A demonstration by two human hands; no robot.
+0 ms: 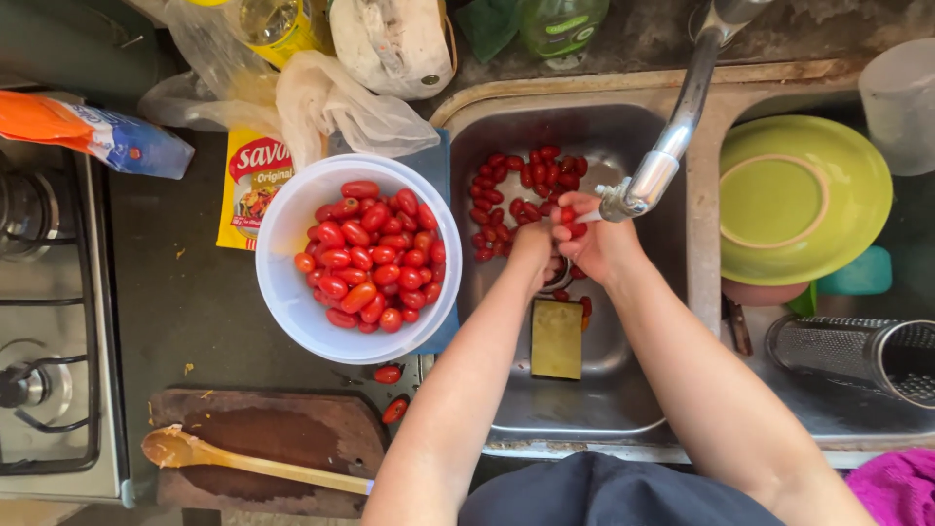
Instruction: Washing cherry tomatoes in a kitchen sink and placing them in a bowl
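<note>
Two hands, left hand [531,245] and right hand [594,239], closed around wet grape tomatoes [568,216] at frame centre; probably slippery, soft-skinned, light, best cupped loosely.

light: soft, even daylight | shadows: faint | glare: mild on sink [584,409] steel | focus: sharp | edges: slightly bowed

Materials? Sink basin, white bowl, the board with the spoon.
Sink basin: likely stainless steel, brushed grey with dull reflections. White bowl: probably plastic, matte, slightly translucent rim. Board: wood, dark, worn and stained. Spoon: pale wood, wet-looking bowl end.
</note>
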